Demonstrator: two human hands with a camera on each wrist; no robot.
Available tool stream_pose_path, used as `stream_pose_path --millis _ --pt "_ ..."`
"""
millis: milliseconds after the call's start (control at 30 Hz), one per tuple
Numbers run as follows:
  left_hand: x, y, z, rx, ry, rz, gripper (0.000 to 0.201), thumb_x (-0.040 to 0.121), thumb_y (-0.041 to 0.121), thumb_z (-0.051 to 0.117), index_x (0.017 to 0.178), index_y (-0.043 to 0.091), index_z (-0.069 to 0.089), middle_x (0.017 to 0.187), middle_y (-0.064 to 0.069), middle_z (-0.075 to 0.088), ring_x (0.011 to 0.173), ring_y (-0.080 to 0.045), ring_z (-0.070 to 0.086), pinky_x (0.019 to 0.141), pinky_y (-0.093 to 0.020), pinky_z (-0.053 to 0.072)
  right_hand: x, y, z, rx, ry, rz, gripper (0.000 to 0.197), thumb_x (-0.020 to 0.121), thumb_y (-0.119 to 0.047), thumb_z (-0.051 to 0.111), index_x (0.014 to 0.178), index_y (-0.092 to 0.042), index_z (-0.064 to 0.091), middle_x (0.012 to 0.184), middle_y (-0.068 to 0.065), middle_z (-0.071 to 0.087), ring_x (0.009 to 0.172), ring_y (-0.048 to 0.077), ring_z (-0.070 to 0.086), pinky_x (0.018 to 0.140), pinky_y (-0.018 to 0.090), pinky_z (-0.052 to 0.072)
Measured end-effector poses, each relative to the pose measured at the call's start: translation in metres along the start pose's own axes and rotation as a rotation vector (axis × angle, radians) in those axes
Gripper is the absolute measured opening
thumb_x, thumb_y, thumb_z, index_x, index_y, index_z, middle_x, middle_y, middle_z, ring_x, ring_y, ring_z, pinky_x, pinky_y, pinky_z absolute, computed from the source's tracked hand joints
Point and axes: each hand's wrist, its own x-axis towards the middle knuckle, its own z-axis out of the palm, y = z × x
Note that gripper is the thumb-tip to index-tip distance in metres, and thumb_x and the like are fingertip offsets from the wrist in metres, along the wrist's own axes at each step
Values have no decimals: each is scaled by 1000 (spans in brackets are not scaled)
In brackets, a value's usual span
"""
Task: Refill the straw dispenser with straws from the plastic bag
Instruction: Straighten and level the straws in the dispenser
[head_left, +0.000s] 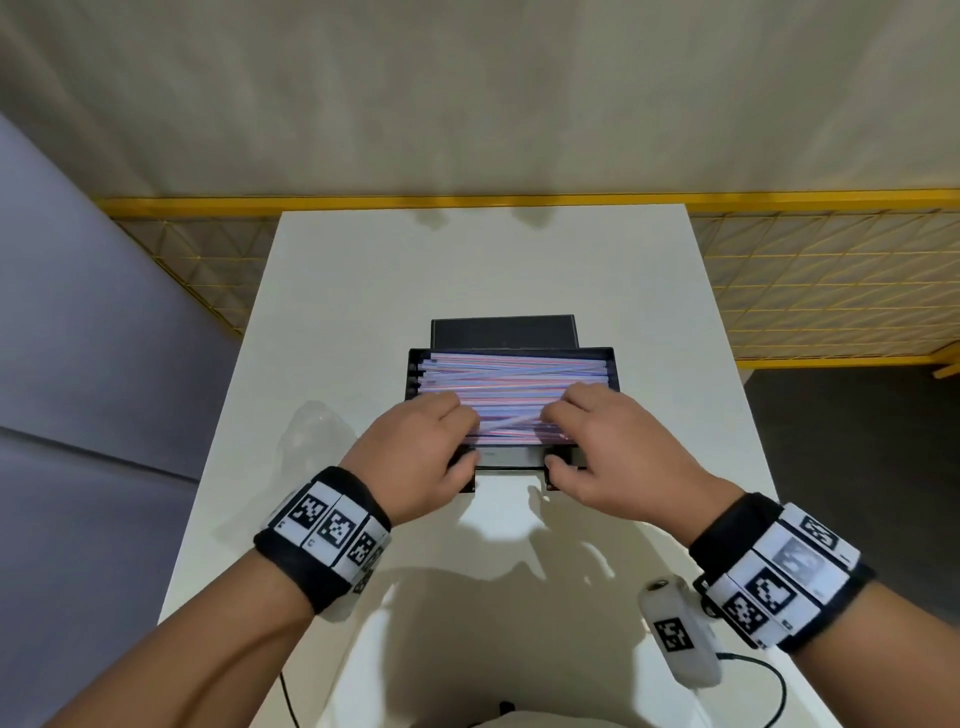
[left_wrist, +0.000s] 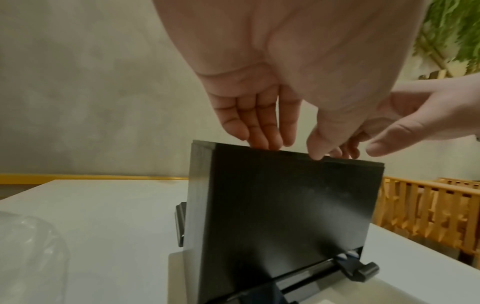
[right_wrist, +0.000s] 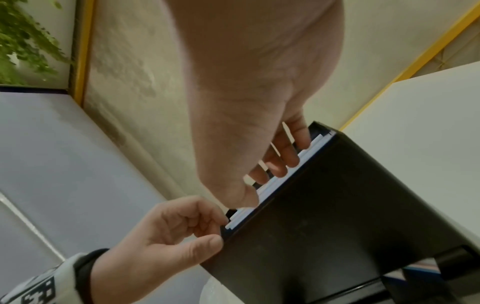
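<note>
The black straw dispenser (head_left: 609, 366) stands open mid-table, filled with pink-and-blue striped straws (head_left: 514, 376). Its lid (head_left: 504, 332) is tipped back behind it. My left hand (head_left: 447, 441) and right hand (head_left: 571, 441) sit at the near edge. Their fingers bend down onto the straws and their thumbs lie against the front wall. One straw lies slanted between the hands. In the left wrist view my left hand (left_wrist: 259, 119) reaches over the dispenser's (left_wrist: 272, 205) rim. In the right wrist view my right hand (right_wrist: 259, 144) touches white straws (right_wrist: 280, 181). The clear plastic bag (head_left: 311, 431) lies crumpled left of the dispenser.
The white table (head_left: 363, 286) is narrow, with a yellow mesh fence (head_left: 805, 286) behind and right of it. A white marker-tagged device (head_left: 680, 634) with a cable lies near my right wrist. A grey wall runs along the left.
</note>
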Motion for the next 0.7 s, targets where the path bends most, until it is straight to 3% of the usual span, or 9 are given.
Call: stream_pose_path --millis 67,167,233,400,567,700 --pt "-4 6 0 29 -13 5 20 83 34 64 91 16 65 88 -1 60 83 -24 58 70 -36 50 -4 -4 -2 3 -12 3 27 82 -39 54 97 -19 63 87 -3 56 84 22 54 75 37 46" --pt "2 7 3 90 -186 -58 28 88 42 58 96 15 63 95 -4 60 89 -26 58 77 -39 51 -1 -7 5 -22 -222 45 31 82 -44 52 103 -21 59 95 -3 54 91 22 56 77 37 49" --pt "6 8 3 127 -310 -100 31 92 43 55 101 14 61 101 -5 60 96 -27 59 82 -39 50 5 -5 8 -12 -265 62 37 81 -45 53 109 -21 59 101 -2 56 97 24 58 80 38 52" --pt "4 12 -2 68 -183 -108 25 93 36 57 104 13 57 101 -5 58 94 -27 57 76 -37 47 6 -3 2 51 -104 74 35 81 -44 52 106 -23 63 100 -3 61 93 23 61 78 39 54" --pt "16 10 7 87 -336 -141 24 96 30 52 104 13 66 104 -9 64 99 -30 63 82 -41 53 12 -9 10 -2 -254 90 13 85 -33 56 86 -20 54 85 1 58 85 29 60 65 34 43" --pt "22 10 12 111 -377 -141 16 95 24 53 97 13 64 97 -11 68 90 -33 65 73 -36 52 20 -10 9 50 -260 157 16 89 -30 56 94 -17 65 89 3 69 87 28 62 72 36 54"
